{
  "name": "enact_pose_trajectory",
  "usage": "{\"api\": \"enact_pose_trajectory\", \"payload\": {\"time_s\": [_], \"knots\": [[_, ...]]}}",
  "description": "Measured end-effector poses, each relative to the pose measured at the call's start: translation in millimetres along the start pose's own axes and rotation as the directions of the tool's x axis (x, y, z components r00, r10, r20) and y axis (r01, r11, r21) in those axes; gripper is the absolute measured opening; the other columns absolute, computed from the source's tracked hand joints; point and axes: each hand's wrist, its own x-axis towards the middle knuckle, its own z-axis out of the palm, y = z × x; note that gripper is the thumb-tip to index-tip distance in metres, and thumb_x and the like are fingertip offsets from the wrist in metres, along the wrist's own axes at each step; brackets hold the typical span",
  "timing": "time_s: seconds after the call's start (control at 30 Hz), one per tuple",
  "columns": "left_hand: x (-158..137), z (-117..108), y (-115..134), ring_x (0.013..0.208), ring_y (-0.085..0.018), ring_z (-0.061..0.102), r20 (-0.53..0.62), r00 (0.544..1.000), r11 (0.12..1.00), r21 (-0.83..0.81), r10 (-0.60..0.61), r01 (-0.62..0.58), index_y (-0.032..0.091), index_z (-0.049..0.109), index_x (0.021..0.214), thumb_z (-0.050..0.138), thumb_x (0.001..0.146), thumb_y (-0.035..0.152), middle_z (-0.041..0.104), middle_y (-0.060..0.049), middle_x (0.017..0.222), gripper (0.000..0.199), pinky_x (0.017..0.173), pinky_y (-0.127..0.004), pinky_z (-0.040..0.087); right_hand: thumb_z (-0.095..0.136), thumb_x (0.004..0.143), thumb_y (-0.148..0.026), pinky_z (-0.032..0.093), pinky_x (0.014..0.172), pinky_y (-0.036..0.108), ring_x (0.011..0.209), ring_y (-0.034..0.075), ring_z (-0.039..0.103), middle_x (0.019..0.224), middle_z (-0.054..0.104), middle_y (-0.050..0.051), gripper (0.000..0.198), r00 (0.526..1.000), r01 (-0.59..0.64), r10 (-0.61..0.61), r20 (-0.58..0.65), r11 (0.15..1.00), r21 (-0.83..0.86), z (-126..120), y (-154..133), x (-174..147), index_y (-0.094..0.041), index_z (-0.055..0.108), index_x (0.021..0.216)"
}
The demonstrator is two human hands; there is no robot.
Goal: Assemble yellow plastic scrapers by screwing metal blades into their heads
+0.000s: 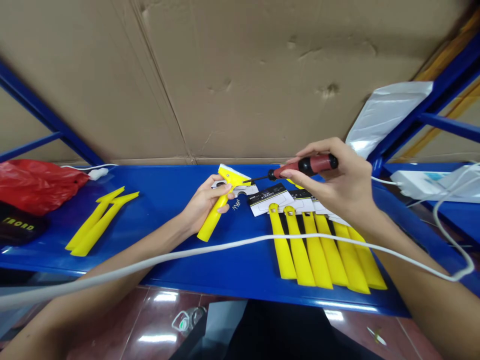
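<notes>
My left hand (206,202) is closed around a yellow scraper (210,225), its wide head tilted up and away from me. A light strip runs along the edge of that head. In my right hand (343,180) is a red and black screwdriver (288,168), held level with its shaft pointing left. The tip of the shaft is at the scraper head; whether it sits in a screw I cannot tell. Several small screws (236,204) lie on the blue table (168,265) just beyond my left fingers. Printed cards (270,199) lie between my hands.
Several yellow handles (300,250) lie in a row at the right front. Two yellow scraper bodies (99,222) rest at left, near a red plastic bag (37,185) and a black pouch (20,225). A white cable (232,243) crosses in front of me. A power strip (420,184) sits at right.
</notes>
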Motion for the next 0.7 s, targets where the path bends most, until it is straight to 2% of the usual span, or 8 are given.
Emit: {"api": "enact_pose_trajectory", "payload": {"time_s": [0.07, 0.2, 0.23, 0.33, 0.53, 0.6, 0.7], "knots": [[0.0, -0.2, -0.6, 0.078, -0.012, 0.068, -0.004, 1.0, 1.0, 0.008, 0.0, 0.0, 0.02, 0.061, 0.108, 0.091, 0.088, 0.01, 0.073, -0.008, 0.111, 0.037, 0.045, -0.016, 0.038, 0.099, 0.09, -0.038, 0.07, 0.073, 0.038, 0.089, 0.026, 0.086, 0.097, 0.084, 0.001, 0.037, 1.0, -0.014, 0.013, 0.023, 1.0, 0.002, -0.1, 1.4, 0.3, -0.031, 0.07, 0.111], [1.1, -1.0, 0.4, 0.077, -0.011, 0.067, -0.008, 1.0, 1.0, 0.009, 0.0, 0.0, 0.02, 0.06, 0.108, 0.092, 0.087, 0.011, 0.072, -0.007, 0.11, 0.039, 0.045, -0.015, 0.038, 0.094, 0.094, -0.036, 0.073, 0.09, 0.044, 0.119, 0.031, 0.084, 0.132, 0.082, 0.005, 0.047, 0.988, -0.005, -0.017, 0.156, 0.989, 0.145, -2.1, 2.9, 1.1, -0.032, 0.063, 0.13], [1.3, -1.1, 1.1, 0.077, -0.011, 0.067, -0.007, 1.0, 1.0, 0.008, 0.004, -0.004, 0.02, 0.06, 0.109, 0.091, 0.087, 0.01, 0.072, -0.006, 0.11, 0.039, 0.045, -0.015, 0.038, 0.093, 0.095, -0.036, 0.073, 0.091, 0.045, 0.121, 0.031, 0.084, 0.132, 0.083, 0.005, 0.045, 0.987, -0.01, -0.014, 0.158, 0.988, 0.154, -2.1, 2.3, 0.9, -0.033, 0.064, 0.13], [1.1, -0.6, 2.2, 0.076, -0.011, 0.066, -0.008, 1.0, 1.0, 0.009, 0.011, -0.011, 0.021, 0.059, 0.108, 0.091, 0.087, 0.01, 0.072, -0.006, 0.109, 0.04, 0.045, -0.015, 0.038, 0.097, 0.093, -0.039, 0.073, 0.086, 0.044, 0.109, 0.031, 0.087, 0.113, 0.086, 0.003, 0.039, 0.996, 0.005, -0.016, 0.089, 0.993, 0.119, 0.2, -0.7, -0.2, -0.033, 0.068, 0.119], [-2.5, 2.9, 0.9, 0.076, -0.011, 0.067, 0.008, 1.0, 1.0, 0.003, -0.008, 0.008, 0.021, 0.06, 0.108, 0.093, 0.087, 0.01, 0.071, -0.007, 0.111, 0.04, 0.044, -0.015, 0.038, 0.104, 0.084, -0.044, 0.071, 0.074, 0.043, 0.094, 0.03, 0.086, 0.098, 0.083, 0.001, 0.043, 1.0, 0.007, -0.006, -0.024, 0.999, 0.034, 2.2, 2.7, 0.1, -0.034, 0.07, 0.109], [-3.5, 3.7, 1.3, 0.075, -0.011, 0.067, 0.012, 1.0, 1.0, -0.001, -0.011, 0.011, 0.02, 0.061, 0.108, 0.093, 0.087, 0.011, 0.072, -0.007, 0.112, 0.04, 0.045, -0.015, 0.038, 0.103, 0.085, -0.043, 0.073, 0.082, 0.046, 0.1, 0.03, 0.086, 0.104, 0.083, 0.001, 0.046, 1.0, -0.007, 0.007, 0.003, 0.997, 0.083, 0.3, 4.9, 2.0, -0.034, 0.068, 0.113], [-3.8, 3.6, 2.3, 0.076, -0.011, 0.067, 0.011, 1.0, 1.0, 0.001, -0.004, 0.004, 0.021, 0.061, 0.109, 0.093, 0.087, 0.011, 0.072, -0.007, 0.11, 0.04, 0.045, -0.015, 0.038, 0.102, 0.085, -0.043, 0.072, 0.099, 0.053, 0.115, 0.031, 0.084, 0.126, 0.083, 0.004, 0.053, 0.995, -0.042, 0.02, 0.098, 0.971, 0.234, -2.0, 6.5, 3.8, -0.035, 0.065, 0.122]]}}
